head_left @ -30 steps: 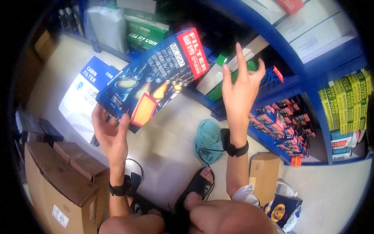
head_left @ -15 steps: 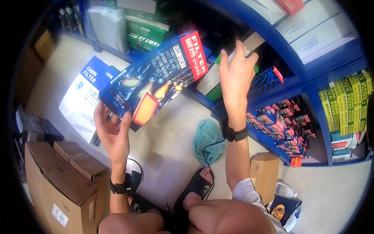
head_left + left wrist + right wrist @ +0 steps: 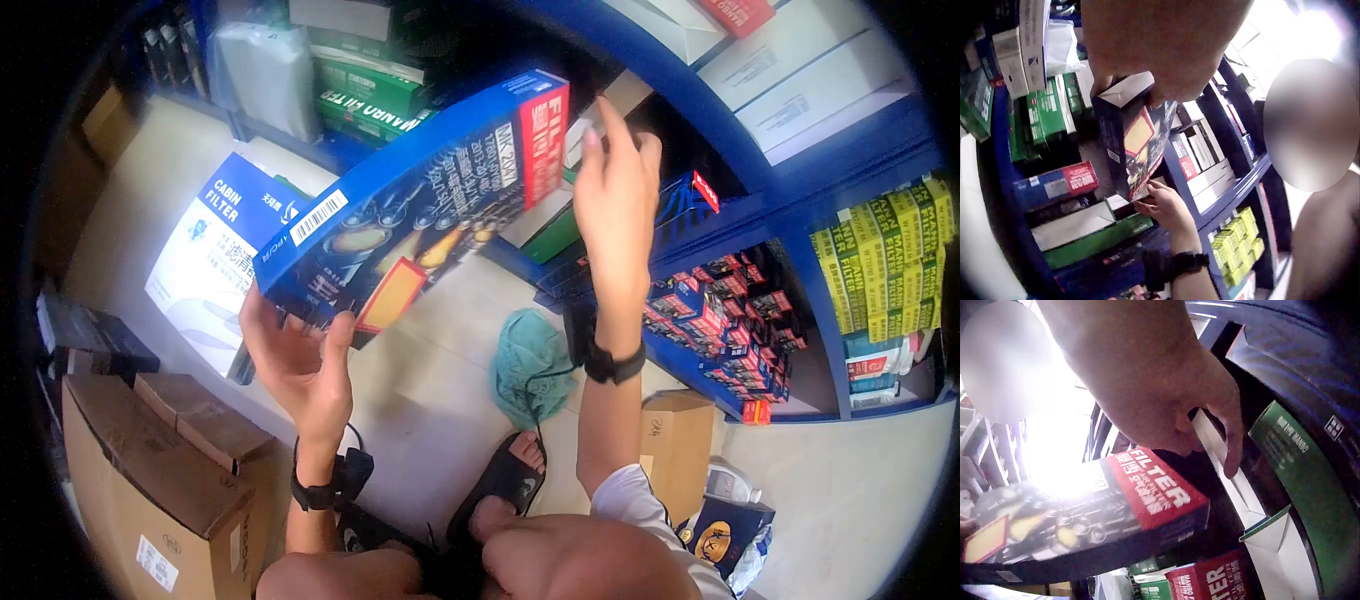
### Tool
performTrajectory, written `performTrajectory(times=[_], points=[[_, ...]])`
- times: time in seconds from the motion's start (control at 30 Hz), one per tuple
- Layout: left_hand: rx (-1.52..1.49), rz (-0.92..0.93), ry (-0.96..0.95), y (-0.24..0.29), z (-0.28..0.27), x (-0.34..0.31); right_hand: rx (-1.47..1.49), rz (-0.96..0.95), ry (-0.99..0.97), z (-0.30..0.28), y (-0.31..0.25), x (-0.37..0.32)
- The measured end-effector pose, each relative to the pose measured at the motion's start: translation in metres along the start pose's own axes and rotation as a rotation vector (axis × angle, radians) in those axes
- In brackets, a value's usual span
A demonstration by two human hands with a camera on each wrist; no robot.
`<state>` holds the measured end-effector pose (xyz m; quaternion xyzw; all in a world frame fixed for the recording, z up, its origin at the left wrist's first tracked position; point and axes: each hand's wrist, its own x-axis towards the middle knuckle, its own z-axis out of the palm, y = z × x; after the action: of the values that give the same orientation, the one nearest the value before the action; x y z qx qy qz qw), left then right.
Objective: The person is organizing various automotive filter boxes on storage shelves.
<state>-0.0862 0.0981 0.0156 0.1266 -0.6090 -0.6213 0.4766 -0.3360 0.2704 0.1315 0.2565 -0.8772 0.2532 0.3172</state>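
Observation:
My left hand (image 3: 305, 365) grips the lower left corner of a dark blue air filter box (image 3: 425, 210), thumb on the picture side and fingers behind. The box is tilted in mid-air, its red "FILTER" end up to the right and a barcode on its blue edge. My right hand (image 3: 622, 215) hangs just beyond that red end, fingers loosely bent with nothing between them. In the right wrist view, the hand (image 3: 1160, 394) is above the box's red end (image 3: 1160, 487), close to an open white and green carton (image 3: 1279, 550) on the shelf.
A white and blue cabin filter box (image 3: 205, 290) lies behind the left hand. Brown cartons (image 3: 150, 480) stand at the left. Blue shelves (image 3: 780, 240) hold green boxes (image 3: 365, 95), small red-blue boxes (image 3: 720, 325) and yellow-green boxes (image 3: 885, 260). A teal bag (image 3: 530, 365) lies on the floor.
The air filter box has moved right and turned, so its blue barcode edge shows more. My left hand has shifted slightly right with it. The right hand's spread fingers have come closer together.

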Motion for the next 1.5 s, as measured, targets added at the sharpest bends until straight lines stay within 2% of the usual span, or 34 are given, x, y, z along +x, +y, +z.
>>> performTrajectory(times=[0.03,0.1,0.17,0.27,0.3,0.4,0.43,0.53,0.63,0.7,0.77,0.83,0.9,1.03,1.27,1.37,1.5], points=[[-0.003,0.000,-0.001,0.000,0.001,0.000,0.051,-0.070,0.071,-0.007,-0.001,-0.006],[-0.114,-0.056,-0.057,-0.002,0.003,0.001,0.123,-0.020,0.051,-0.026,-0.009,-0.025],[-0.155,-0.058,-0.073,-0.006,0.009,0.001,0.276,0.130,-0.036,-0.041,-0.015,-0.040],[-0.249,-0.240,-0.131,-0.007,0.018,-0.001,0.416,0.282,0.033,-0.052,-0.016,-0.058],[-0.253,-0.240,-0.136,-0.008,0.023,0.001,0.487,0.344,0.083,-0.056,-0.017,-0.061],[-0.441,-0.447,-0.216,-0.005,0.039,0.009,0.505,0.356,0.121,-0.068,-0.011,-0.065],[-0.444,-0.447,-0.221,-0.008,0.042,0.009,0.546,0.385,0.137,-0.072,-0.010,-0.066],[-0.382,-0.247,-0.167,-0.014,0.052,0.013,0.522,0.370,0.135,-0.063,-0.002,-0.069],[-0.357,-0.280,-0.233,-0.001,0.052,0.032,0.537,0.353,0.125,-0.060,0.002,-0.073],[-0.373,-0.320,-0.229,0.007,0.055,0.039,0.444,0.321,0.146,-0.061,0.001,-0.075],[-0.349,-0.356,-0.313,0.009,0.055,0.047,0.486,0.348,0.144,-0.061,0.002,-0.078],[-0.345,-0.331,-0.316,0.009,0.057,0.053,0.528,0.370,0.145,-0.057,0.004,-0.079],[-0.314,-0.235,-0.266,0.014,0.059,0.058,0.722,0.344,0.183,-0.048,0.005,-0.081],[-0.288,-0.114,-0.247,0.016,0.058,0.061,0.683,0.313,0.145,-0.038,-0.007,-0.085],[-0.266,-0.106,-0.206,0.015,0.056,0.062,0.818,0.319,0.163,-0.018,-0.024,-0.087],[-0.271,-0.145,-0.252,0.014,0.052,0.062,0.845,0.319,0.186,-0.018,-0.030,-0.083],[-0.353,-0.096,-0.228,0.008,0.057,0.062,0.808,0.288,0.200,-0.012,-0.034,-0.083]])
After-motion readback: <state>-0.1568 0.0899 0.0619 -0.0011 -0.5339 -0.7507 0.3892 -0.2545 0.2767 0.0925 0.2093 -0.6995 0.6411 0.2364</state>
